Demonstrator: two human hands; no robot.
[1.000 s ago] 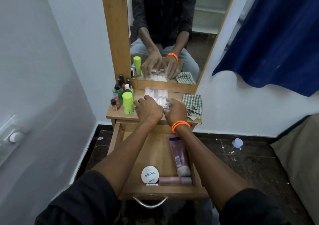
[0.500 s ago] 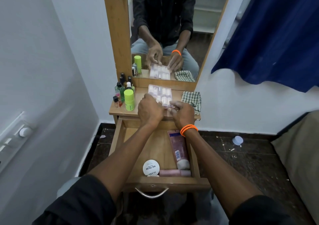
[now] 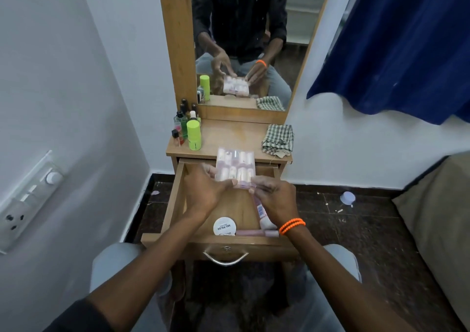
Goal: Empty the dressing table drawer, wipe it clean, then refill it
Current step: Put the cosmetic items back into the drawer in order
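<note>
The wooden drawer [image 3: 178, 199] of the dressing table stands pulled out. Both hands hold a clear pack of small pink-and-white bottles [image 3: 235, 165] above the drawer's back half. My left hand [image 3: 207, 191] grips its near left edge, and my right hand [image 3: 273, 197], with orange bands at the wrist, pinches its near right corner. Inside the drawer lie a round white nail polish tin [image 3: 224, 226], a pink tube [image 3: 263, 216] along the right side, and another pink tube [image 3: 254, 233] against the front wall.
On the tabletop [image 3: 234, 134] stand a green canister [image 3: 194, 135] and several small bottles [image 3: 181, 124] at the left, and a checked cloth [image 3: 278, 137] lies at the right. A mirror [image 3: 244, 39] rises behind. A wall switchboard [image 3: 28, 199] is left; a cushion [image 3: 437, 219] is right.
The pack of small bottles has been lifted off the tabletop and drawn toward me, and it is now held over the open drawer by both hands.
</note>
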